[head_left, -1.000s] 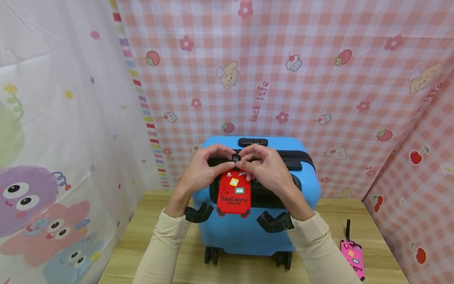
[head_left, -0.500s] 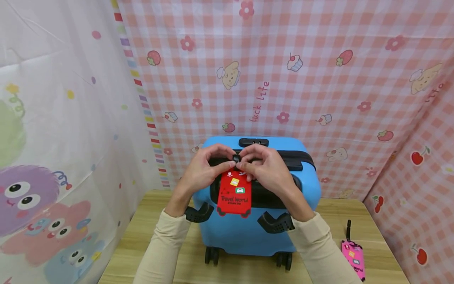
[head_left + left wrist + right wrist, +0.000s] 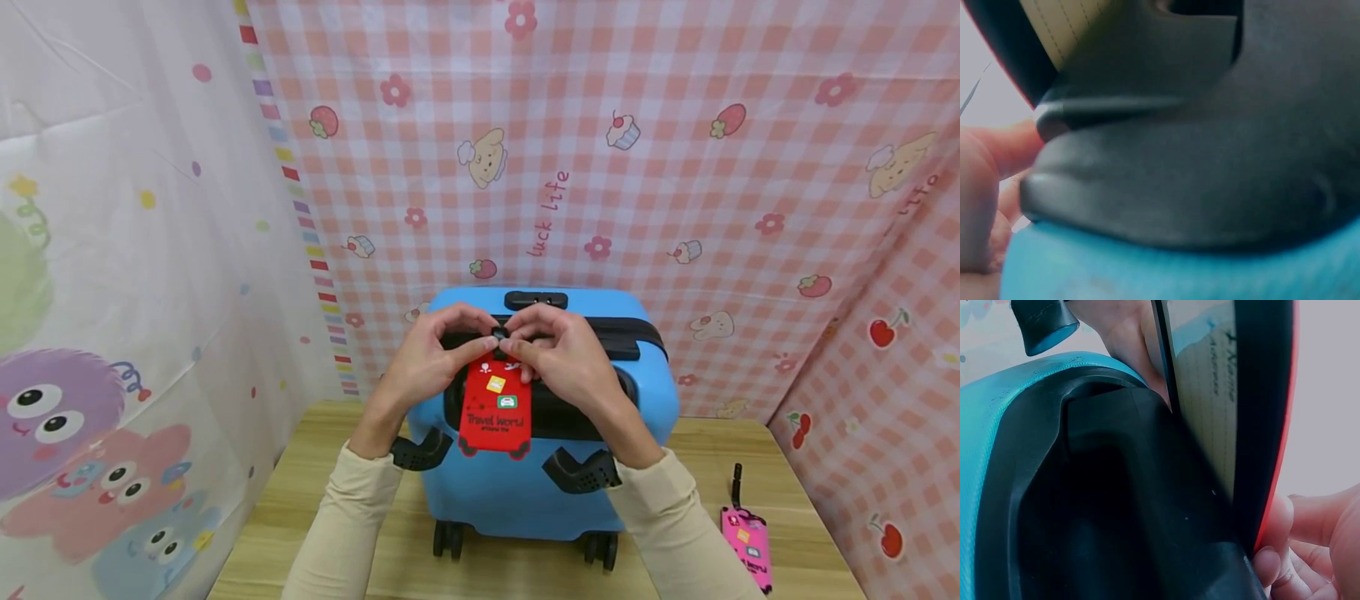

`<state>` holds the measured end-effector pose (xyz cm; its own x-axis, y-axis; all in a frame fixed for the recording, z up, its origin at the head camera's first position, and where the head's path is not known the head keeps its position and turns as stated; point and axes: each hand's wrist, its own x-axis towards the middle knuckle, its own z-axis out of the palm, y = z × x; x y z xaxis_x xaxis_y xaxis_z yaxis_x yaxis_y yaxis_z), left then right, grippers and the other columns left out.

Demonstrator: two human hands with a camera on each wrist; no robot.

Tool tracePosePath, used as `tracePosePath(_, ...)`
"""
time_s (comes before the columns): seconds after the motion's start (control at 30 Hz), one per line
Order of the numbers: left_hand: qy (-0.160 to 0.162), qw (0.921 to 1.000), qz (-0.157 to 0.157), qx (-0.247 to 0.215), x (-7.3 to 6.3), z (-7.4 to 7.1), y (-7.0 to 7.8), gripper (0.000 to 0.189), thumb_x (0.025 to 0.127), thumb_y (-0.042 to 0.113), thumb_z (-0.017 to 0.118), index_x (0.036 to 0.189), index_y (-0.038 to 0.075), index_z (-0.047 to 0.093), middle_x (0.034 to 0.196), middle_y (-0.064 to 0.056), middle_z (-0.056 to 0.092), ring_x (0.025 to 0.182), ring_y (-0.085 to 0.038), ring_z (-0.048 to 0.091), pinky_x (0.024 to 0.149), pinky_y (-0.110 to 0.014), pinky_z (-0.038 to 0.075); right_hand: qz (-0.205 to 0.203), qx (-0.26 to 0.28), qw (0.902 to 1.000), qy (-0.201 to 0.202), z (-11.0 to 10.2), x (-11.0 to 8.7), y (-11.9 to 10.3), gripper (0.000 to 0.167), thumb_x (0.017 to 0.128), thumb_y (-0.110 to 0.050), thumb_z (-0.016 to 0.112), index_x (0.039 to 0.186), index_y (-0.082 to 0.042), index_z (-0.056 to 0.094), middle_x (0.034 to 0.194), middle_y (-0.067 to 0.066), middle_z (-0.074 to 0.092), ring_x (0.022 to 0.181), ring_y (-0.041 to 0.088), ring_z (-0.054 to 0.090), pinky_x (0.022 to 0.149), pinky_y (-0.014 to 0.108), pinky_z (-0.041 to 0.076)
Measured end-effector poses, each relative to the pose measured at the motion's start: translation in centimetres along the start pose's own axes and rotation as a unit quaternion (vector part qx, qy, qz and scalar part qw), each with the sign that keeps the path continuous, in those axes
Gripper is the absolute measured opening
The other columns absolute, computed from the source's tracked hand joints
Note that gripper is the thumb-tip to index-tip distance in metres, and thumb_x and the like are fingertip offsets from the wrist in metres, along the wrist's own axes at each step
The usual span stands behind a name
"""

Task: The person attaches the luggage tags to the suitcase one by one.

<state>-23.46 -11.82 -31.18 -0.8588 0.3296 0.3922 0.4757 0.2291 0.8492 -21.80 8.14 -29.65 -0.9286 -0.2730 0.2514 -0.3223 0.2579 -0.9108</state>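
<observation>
A red luggage tag [image 3: 495, 417] with "Travel World" lettering hangs in front of the blue suitcase [image 3: 525, 500]. My left hand [image 3: 420, 358] and right hand [image 3: 570, 362] meet above the tag, their fingertips pinching its small black strap [image 3: 499, 335]. Fingers hide most of the strap, so I cannot tell whether it is fastened. Behind it is the suitcase's black carry handle [image 3: 618, 350]. In the right wrist view, the tag's back shows a lined name card [image 3: 1204, 381], and right-hand fingers [image 3: 1279, 525] touch the red edge.
A pink luggage tag [image 3: 746, 542] with a black strap lies on the wooden table [image 3: 315, 500], right of the suitcase. A black combination lock [image 3: 535, 300] is on the suitcase top. Patterned cloths hang behind and at both sides. The suitcase stands on black wheels [image 3: 600, 548].
The small black strap piece between the fingertips has turned slightly. Both hands, the red tag and the suitcase otherwise keep their places.
</observation>
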Motion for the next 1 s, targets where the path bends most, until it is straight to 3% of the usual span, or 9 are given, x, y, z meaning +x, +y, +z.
tracePosePath(1.0,0.004,1.0000,-0.002,0.007,-0.02,0.09,0.12,0.017,0.093,0.016,0.070,0.109,0.013,0.068,0.103,-0.002,0.070,0.096,-0.020,0.063,0.085,-0.039,0.055,-0.003,-0.009,0.9999,0.012,0.25,-0.06,-0.14,0.017,0.095,-0.015,0.066,0.110,-0.006,0.064,0.090,0.009,0.066,0.055,0.021,0.057,0.060,0.034,0.053)
